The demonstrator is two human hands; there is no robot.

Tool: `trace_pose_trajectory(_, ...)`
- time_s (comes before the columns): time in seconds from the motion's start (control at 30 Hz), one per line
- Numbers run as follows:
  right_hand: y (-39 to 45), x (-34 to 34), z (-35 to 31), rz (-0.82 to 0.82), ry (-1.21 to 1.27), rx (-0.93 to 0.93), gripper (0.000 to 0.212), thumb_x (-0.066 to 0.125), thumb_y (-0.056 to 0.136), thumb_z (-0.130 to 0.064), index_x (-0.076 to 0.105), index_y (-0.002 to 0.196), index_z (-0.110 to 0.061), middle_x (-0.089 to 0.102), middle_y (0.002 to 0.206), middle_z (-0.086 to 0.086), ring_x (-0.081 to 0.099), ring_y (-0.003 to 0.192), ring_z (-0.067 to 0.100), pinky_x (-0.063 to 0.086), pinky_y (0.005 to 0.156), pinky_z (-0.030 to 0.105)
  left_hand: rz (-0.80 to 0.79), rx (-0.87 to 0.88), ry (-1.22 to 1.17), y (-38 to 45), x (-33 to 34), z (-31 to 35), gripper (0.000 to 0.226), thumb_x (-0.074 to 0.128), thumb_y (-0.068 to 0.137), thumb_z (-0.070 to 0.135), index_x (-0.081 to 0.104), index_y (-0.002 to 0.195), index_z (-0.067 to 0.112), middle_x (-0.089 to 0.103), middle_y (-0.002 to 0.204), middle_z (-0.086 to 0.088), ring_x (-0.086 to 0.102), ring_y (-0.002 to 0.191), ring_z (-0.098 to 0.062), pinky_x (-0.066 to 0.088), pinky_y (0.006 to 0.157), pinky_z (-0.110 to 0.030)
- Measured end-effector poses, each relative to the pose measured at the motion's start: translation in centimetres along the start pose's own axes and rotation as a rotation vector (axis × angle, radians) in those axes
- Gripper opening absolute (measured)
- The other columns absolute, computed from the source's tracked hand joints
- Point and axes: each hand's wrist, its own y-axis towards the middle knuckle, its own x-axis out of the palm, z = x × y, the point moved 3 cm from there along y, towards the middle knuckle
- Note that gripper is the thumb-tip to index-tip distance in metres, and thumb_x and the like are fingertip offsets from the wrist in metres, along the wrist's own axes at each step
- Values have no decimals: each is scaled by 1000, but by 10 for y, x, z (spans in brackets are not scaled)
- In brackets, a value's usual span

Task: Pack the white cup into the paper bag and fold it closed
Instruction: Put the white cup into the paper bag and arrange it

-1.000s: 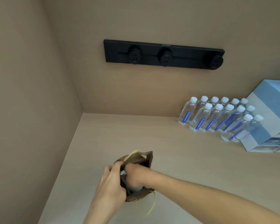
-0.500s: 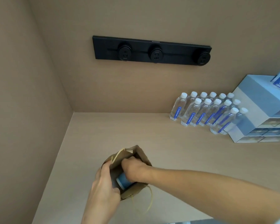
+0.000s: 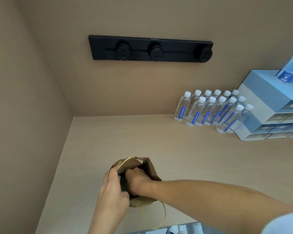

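Observation:
A brown paper bag [image 3: 151,171] stands open on the beige counter [image 3: 184,152], near its left front. My left hand [image 3: 114,195] grips the bag's near left rim and holds the mouth apart. My right hand [image 3: 136,181] reaches down into the mouth with its fingers curled around the white cup [image 3: 121,184]. Only a shadowed grey sliver of the cup shows between my hands; the rest is hidden inside the bag. A pale string handle [image 3: 164,215] loops out over the counter at the bag's near side.
Several small water bottles [image 3: 210,110] stand at the back right beside a stack of blue and white boxes [image 3: 269,105] with a blue packet [image 3: 291,70] on top. A black socket strip [image 3: 150,48] is on the back wall. A side wall closes the left.
My right hand has pushed the cup deeper into the bag; its blue band, visible half a second ago, is now hidden. My left hand keeps its grip on the rim.

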Motion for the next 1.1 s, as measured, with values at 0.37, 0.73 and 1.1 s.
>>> trace_pose_trajectory(0.37, -6, -2, -22, -125, -339, -312, 17, 49, 94, -14, 60, 103, -6, 64, 104, 18, 62, 103, 37, 52, 86, 45, -20, -25, -2, 8, -1, -1, 77, 44, 70, -5, 32, 136, 33, 51, 115, -8, 64, 96, -37, 59, 76, -43)
trace_pose_trajectory(0.73, 13, -25, -4, -78, -716, -199, 22, 53, 92, -10, 64, 111, -7, 66, 116, 14, 65, 103, 32, 48, 69, 37, -21, -23, 29, 14, -1, 1, 73, 43, 74, -2, 29, 135, 35, 50, 108, -5, 66, 95, -38, 59, 78, -48)
trace_pose_trajectory(1.1, 13, -17, -10, 14, -21, -33, 35, 46, 94, -9, 52, 126, 3, 54, 128, 26, 55, 115, 42, 47, 93, 46, -48, -4, -9, 17, 2, 0, 77, 43, 74, -3, 28, 141, 34, 44, 106, -3, 65, 100, -40, 53, 68, -37)
